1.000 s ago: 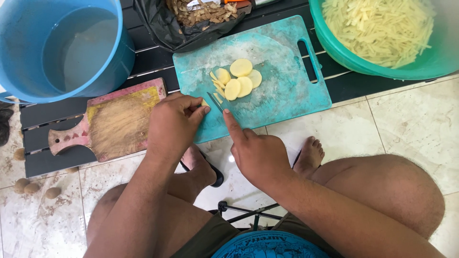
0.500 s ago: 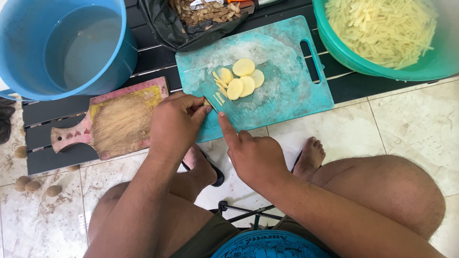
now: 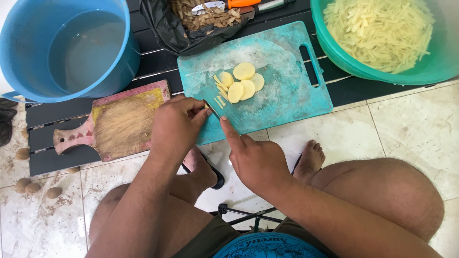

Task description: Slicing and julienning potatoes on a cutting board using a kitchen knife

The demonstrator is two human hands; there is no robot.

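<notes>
Both hands have eased toward the near left corner of the teal cutting board [image 3: 287,102] since the earlier frames, and the knife [image 3: 211,108] now sits just short of the potato slices [image 3: 243,82] instead of over them. That suggests a pause between cuts, with the round slices left stacked and only a few thin sticks [image 3: 219,98] cut off so far.

Going by size: a blue bucket [image 3: 28,71] of water stands at the upper left on the dark slatted surface [image 3: 153,62], and a green bowl [image 3: 349,59] heaped with pale potato sticks fills the upper right. The teal board lies between them, its near edge hanging over the tiled floor [image 3: 411,124]. Left of it lies a worn wooden board [image 3: 122,124], yellowed in the middle. A black bag [image 3: 167,24] of peelings sits at the top, with an orange-handled tool just beside it. A few small unpeeled potatoes [image 3: 32,186] lie on the floor at the far left.

The left hand [image 3: 174,126] is curled shut, apparently around the knife handle, though the handle itself is hidden. The right hand [image 3: 256,160] holds nothing; its forefinger stretches forward and rests on the board's edge, just beside the blade.
</notes>
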